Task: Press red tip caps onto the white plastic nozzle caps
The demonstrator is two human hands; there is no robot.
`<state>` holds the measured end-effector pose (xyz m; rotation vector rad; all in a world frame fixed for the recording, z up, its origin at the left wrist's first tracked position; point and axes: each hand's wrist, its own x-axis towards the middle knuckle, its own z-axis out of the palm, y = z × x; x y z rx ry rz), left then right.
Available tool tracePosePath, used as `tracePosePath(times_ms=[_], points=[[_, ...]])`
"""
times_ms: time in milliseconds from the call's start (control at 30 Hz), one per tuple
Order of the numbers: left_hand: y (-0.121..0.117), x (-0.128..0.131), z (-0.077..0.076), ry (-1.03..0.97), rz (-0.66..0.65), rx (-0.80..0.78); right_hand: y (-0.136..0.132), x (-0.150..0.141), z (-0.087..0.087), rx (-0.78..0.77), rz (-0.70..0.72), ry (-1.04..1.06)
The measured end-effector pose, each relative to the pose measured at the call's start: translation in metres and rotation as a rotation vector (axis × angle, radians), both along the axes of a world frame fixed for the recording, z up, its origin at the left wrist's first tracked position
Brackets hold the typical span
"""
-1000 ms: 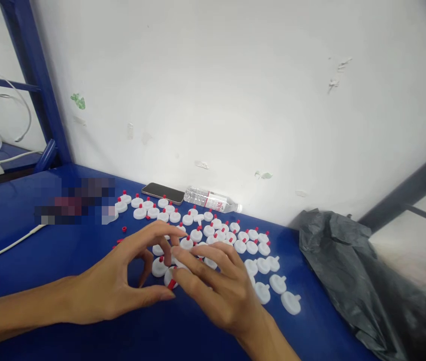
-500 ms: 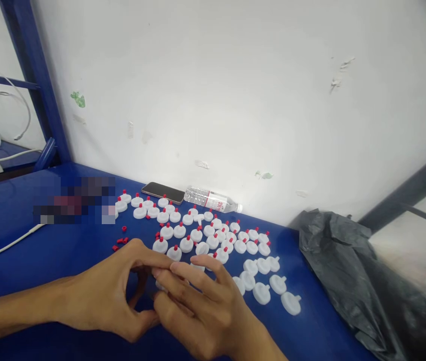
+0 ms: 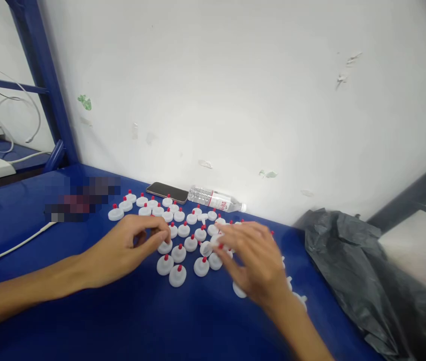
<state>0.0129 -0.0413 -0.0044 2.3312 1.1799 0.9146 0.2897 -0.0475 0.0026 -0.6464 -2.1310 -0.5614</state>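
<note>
Many round white plastic caps [image 3: 177, 276] with short red-tipped spouts stand on the blue tabletop [image 3: 183, 326]. Over the left side of the group is my left hand [image 3: 128, 248], its thumb and index finger brought together beside a white cap [image 3: 165, 247]. Whether a small piece sits in that pinch is hidden. My right hand [image 3: 256, 260] hovers over the right side of the caps, palm down, thumb and fingers apart and somewhat blurred. Beneath it, several white caps are partly covered; at the right some plain white spouts [image 3: 303, 299] peek out without red tips.
A black phone [image 3: 167, 192] and a clear water bottle [image 3: 216, 199] lie along the white wall [image 3: 235, 100]. A dark plastic bag [image 3: 343, 271] hangs over the right side. A white cable [image 3: 21, 245] runs across the left, near a blurred-out object [image 3: 81, 200].
My hands, which were together in front of the caps, have parted. The left moved up and back; the right went up and rightward over the caps. The view shifted slightly.
</note>
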Motion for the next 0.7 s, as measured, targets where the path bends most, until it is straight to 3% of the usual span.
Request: tracePosePath(times_ms=[133, 233, 333, 467, 700], points=[[0.017, -0.008, 0.006, 0.367, 0.298, 0.328, 0.020, 0.049, 0.007, -0.085, -0.373, 0.090], [0.029, -0.021, 0.002, 0.633, 0.466, 0.353, 0.033, 0.080, 0.006, -0.164, -0.750, 0.251], [0.037, -0.034, -0.004, 0.793, 0.539, 0.322, 0.042, 0.105, 0.005, -0.393, -1.019, 0.248], [0.042, -0.043, -0.007, 0.879, 0.554, 0.274, 0.047, 0.133, 0.002, -0.746, -1.152, 0.195], [0.042, -0.041, -0.008, 0.916, 0.580, 0.023, 0.054, 0.160, -0.015, -0.960, -1.176, 0.137]])
